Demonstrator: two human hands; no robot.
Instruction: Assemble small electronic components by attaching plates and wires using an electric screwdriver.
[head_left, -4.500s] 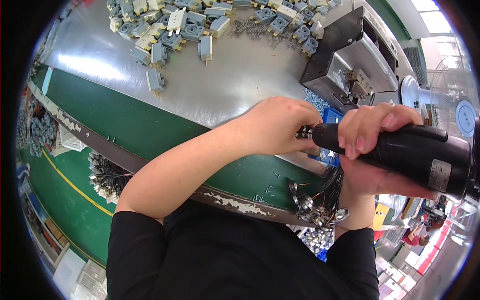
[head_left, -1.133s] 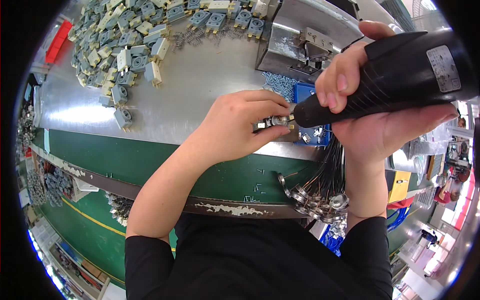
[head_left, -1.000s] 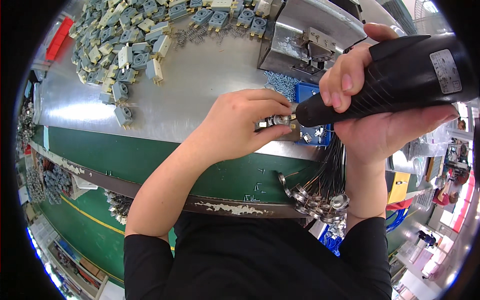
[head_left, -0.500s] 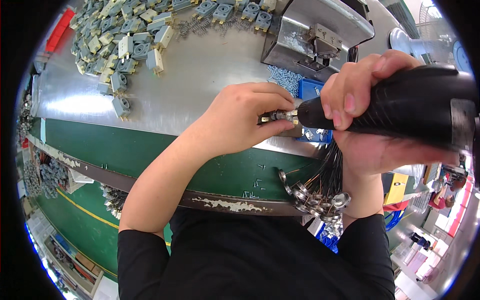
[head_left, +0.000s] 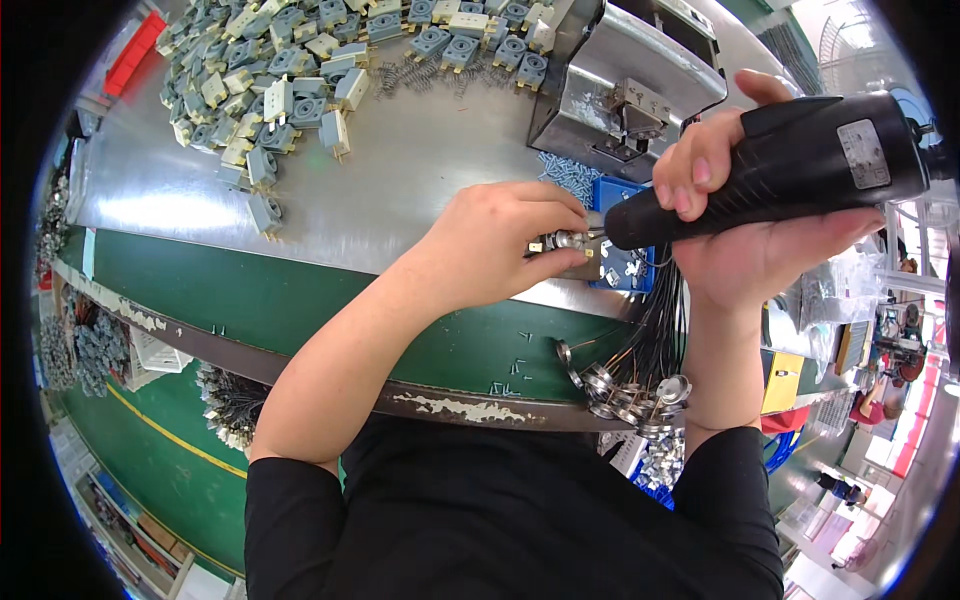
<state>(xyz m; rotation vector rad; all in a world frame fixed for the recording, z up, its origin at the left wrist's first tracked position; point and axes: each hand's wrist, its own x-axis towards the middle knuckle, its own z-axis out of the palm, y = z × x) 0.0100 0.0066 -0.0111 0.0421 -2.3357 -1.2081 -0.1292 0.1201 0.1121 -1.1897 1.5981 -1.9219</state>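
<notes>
Our left hand (head_left: 505, 240) pinches small silver metal part with brass tabs (head_left: 567, 241) between thumb and fingers (head_left: 555, 212), over near edge of steel desk (head_left: 400, 190). Our right hand (head_left: 735, 255) grips black cylindrical power driver (head_left: 800, 165), long axis pointing left toward part, just beside; contact we cannot tell.

Reaches over the near edge of the bench (head_left: 300, 280), slanting the left forearm (head_left: 370, 320) rightward and holding the right forearm (head_left: 722, 365) steeper; pinches between thumb and fingertips with the left hand (head_left: 497, 243), grips with the right hand (head_left: 728, 262), fingers curled.
</notes>
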